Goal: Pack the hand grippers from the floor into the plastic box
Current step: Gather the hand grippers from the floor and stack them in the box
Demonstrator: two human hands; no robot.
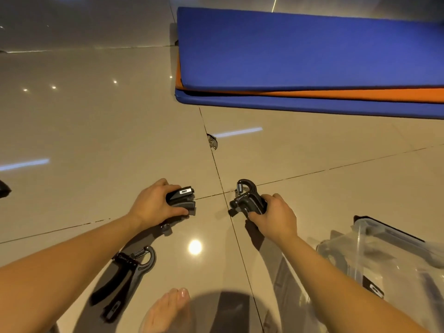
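My left hand [153, 203] is closed around the handles of a black hand gripper [181, 200], low over the floor at centre. My right hand [274, 216] grips the handles of a second black hand gripper [245, 198], whose spring and hook end point away from me. A third hand gripper [127, 275] lies on the tiles under my left forearm, handles toward me. The clear plastic box [355, 258] stands at the lower right, just right of my right forearm, with dark items showing through its wall.
Stacked blue and orange mats [300, 56] lie on the floor ahead to the right. A bare foot [168, 311] is at the bottom centre. A chipped spot in the tile joint [212, 141] sits ahead. A dark object [3, 188] shows at the left edge.
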